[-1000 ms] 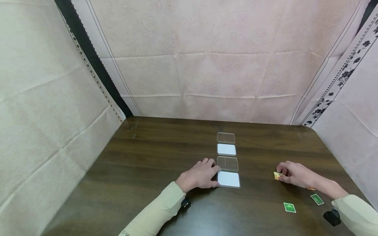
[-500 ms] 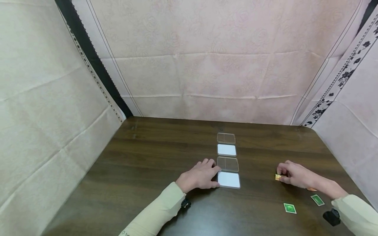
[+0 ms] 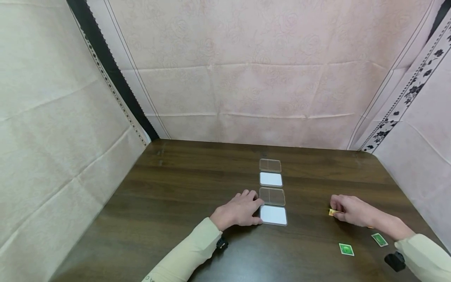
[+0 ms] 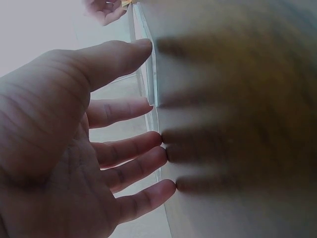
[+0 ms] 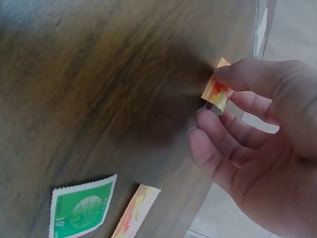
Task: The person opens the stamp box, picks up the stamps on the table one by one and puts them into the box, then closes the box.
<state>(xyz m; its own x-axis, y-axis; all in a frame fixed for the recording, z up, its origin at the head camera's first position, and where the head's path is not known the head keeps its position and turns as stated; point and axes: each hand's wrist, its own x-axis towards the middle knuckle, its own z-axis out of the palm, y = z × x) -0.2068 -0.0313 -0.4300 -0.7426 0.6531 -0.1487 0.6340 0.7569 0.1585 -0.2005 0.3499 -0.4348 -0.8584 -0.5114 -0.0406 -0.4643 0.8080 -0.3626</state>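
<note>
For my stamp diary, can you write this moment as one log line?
Left hand: at nearest white case; right hand: pinching orange stamp; two green stamps: on table

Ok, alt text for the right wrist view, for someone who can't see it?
The right hand pinches an orange stamp over a brown table. At the bottom left, a green stamp and a second orange stamp lie side by side.

The person's left sleeve (image 3: 190, 250), lower centre of the head view, is pale cream-green with dark lettering (image 3: 149, 279) by the bottom edge; a small black left wrist camera (image 3: 222, 243) shows at its cuff. The right sleeve (image 3: 424, 254), lower right, shares that colour beside a boxy black right wrist camera (image 3: 394, 261).
</note>
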